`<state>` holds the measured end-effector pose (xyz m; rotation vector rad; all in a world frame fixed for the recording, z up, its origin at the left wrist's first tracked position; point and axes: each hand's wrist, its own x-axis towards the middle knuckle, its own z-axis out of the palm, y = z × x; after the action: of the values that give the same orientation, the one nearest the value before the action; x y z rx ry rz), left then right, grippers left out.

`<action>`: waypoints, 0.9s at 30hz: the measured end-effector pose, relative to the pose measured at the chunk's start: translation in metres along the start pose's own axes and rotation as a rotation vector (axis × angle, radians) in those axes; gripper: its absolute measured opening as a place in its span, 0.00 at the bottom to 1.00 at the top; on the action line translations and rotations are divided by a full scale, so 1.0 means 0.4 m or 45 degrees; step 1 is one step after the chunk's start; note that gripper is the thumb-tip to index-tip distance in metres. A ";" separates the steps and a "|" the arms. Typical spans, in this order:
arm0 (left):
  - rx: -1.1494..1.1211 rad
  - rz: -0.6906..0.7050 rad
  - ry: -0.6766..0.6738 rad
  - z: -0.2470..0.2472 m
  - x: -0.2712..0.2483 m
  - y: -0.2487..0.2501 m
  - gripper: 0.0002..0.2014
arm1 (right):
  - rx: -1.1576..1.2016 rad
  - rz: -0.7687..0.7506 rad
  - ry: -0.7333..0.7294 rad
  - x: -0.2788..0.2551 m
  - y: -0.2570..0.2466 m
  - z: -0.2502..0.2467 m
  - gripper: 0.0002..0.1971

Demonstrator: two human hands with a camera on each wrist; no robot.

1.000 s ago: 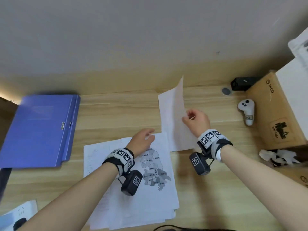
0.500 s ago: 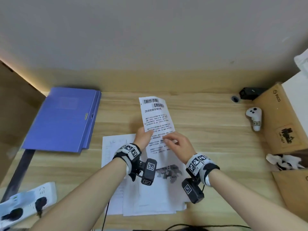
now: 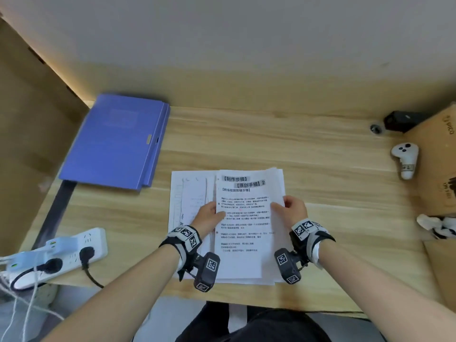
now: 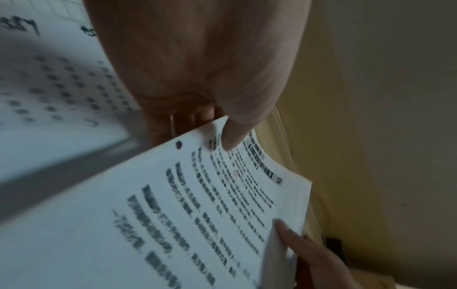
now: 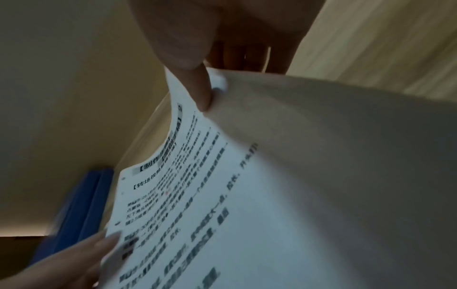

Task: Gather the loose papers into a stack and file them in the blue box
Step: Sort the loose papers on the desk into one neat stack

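A stack of white printed papers point(image 3: 243, 230) lies near the desk's front edge, its top sheet point(image 4: 197, 205) headed with bold Chinese text. My left hand point(image 3: 209, 214) pinches the sheet's left edge, thumb on top and fingers beneath, as the left wrist view shows. My right hand point(image 3: 291, 209) pinches the right edge of the same top sheet point(image 5: 222, 176) the same way. More sheets point(image 3: 190, 201) stick out to the left under the stack. The closed blue box point(image 3: 116, 141) lies flat at the desk's far left, also visible as a blue box point(image 5: 81, 205) in the right wrist view.
A white power strip point(image 3: 56, 253) with plugs and cables sits at the front left edge. A white controller point(image 3: 406, 159), a black camera point(image 3: 404, 119) and a cardboard box point(image 3: 436, 164) stand at the right. Crumpled tissue point(image 3: 436, 225) lies by the box.
The right hand carried the sheet from the far right over onto the stack. Both hands now pinch its sides, lower and nearer the front edge than half a second ago.
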<state>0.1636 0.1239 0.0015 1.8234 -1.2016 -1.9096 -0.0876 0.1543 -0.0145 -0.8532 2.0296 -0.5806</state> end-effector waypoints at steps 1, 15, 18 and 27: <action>-0.001 0.020 0.109 -0.010 -0.005 -0.015 0.19 | -0.012 0.001 0.025 -0.006 0.014 0.004 0.05; 0.150 -0.112 0.546 -0.182 -0.025 -0.106 0.22 | -0.158 0.084 0.288 -0.023 0.007 0.135 0.33; 0.053 -0.132 0.490 -0.158 -0.007 -0.123 0.27 | -0.058 0.091 0.293 -0.041 -0.004 0.189 0.32; -0.089 -0.042 0.488 -0.066 -0.037 -0.085 0.17 | 0.121 0.032 0.085 -0.060 0.002 0.282 0.37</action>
<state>0.2028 0.1453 -0.0081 2.0586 -0.9685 -1.4997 0.0167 0.1627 -0.0635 -0.7603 2.0524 -0.6941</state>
